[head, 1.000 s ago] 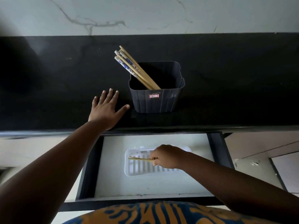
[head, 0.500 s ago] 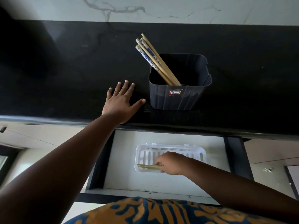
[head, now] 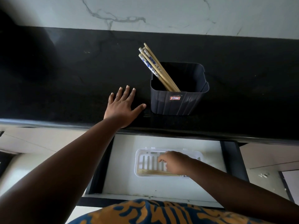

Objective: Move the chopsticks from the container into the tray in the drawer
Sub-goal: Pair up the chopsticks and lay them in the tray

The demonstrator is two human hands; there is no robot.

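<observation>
A dark square container (head: pixel 178 102) stands on the black counter with several wooden chopsticks (head: pixel 155 67) leaning out of its back left corner. In the open drawer lies a white slotted tray (head: pixel 145 160). A pair of chopsticks (head: pixel 152 172) lies flat along the tray's front edge. My right hand (head: pixel 175 162) hovers over the tray's right half with loosely curled fingers that hold nothing; it hides the right end of the laid chopsticks. My left hand (head: pixel 123 107) rests flat on the counter, fingers spread, just left of the container.
The counter (head: pixel 64 78) runs across the view, with a marble wall (head: pixel 161 12) behind it. The drawer (head: pixel 161 188) has a pale floor and dark side rails. Cabinet fronts lie to either side.
My right hand carried the chopsticks down to the tray's front edge and let go of them; its fingers have lifted off them. My left hand has stayed flat on the counter.
</observation>
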